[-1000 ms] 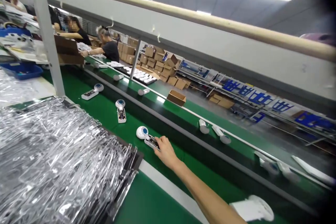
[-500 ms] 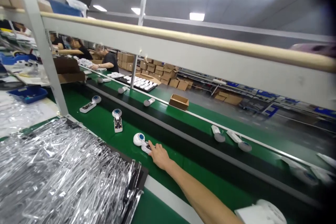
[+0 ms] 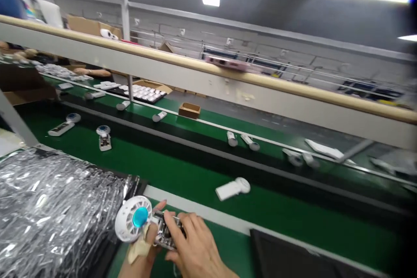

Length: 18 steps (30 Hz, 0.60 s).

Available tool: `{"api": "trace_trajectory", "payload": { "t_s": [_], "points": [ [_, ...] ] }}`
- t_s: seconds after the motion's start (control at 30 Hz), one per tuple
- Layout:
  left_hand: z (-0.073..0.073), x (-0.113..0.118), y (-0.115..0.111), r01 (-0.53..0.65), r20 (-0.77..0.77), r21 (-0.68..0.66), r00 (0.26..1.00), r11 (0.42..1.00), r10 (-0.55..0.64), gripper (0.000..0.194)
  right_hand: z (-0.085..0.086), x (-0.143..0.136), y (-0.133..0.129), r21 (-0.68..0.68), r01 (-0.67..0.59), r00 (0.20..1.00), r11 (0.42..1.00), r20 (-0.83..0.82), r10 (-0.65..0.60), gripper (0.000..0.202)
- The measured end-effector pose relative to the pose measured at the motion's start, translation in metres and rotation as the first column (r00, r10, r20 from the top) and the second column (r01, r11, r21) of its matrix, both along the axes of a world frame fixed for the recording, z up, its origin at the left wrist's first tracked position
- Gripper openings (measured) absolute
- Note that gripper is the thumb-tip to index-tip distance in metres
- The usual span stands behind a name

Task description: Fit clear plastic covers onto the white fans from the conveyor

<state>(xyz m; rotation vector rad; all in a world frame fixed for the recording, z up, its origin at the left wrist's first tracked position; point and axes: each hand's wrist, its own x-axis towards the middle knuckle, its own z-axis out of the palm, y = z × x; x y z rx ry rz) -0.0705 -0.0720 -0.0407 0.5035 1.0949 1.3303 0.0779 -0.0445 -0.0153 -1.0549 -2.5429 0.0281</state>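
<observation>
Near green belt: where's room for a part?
Between second open unit from left and plain white unit; also right of that, beyond black tray. Crowded: plastic pile at left; beside it, left hand and right hand hold a blue-centred unit.

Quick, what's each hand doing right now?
Left hand: closed around the white device, just below its round head.
Right hand: bent fingers on the device's handle; can't tell if it's gripping.

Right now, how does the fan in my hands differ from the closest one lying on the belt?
The held fan is gripped; the belt fan lies on the belt. The held fan's handle is open, insides showing; the belt fan's shows plain white. The held fan shows a blue centre; the belt fan shows none. Both have round white heads.
</observation>
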Motion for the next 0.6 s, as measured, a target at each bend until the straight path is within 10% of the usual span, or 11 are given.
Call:
{"api": "trace_trajectory", "payload": {
  "t_s": [0.13, 0.27, 0.37, 0.6],
  "points": [
    [0.003, 0.034, 0.006, 0.009, -0.061, -0.032, 0.998, 0.999, -0.011, 0.058, -0.002, 0.027, -0.037, -0.355, 0.158, 0.909, 0.922, -0.313, -0.276, 0.059],
    [0.009, 0.049, 0.007, 0.229, -0.143, 0.016, 0.964, 0.973, -0.224, 0.056, -0.009, 0.032, -0.040, -0.820, 0.196, 0.198, 0.537, -0.503, -0.841, 0.048],
    [0.009, 0.065, 0.001, 0.281, -0.154, 0.058, 0.951, 0.958, -0.269, 0.060, -0.012, 0.033, -0.035, -0.875, 0.128, -0.172, 0.468, -0.484, -0.858, 0.051],
    [0.003, 0.082, -0.006, 0.236, -0.361, 0.143, 0.917, 0.961, -0.171, 0.040, -0.005, 0.046, -0.020, -0.717, 0.351, -0.032, 0.603, -0.652, -0.757, 0.050]
  ]
}}
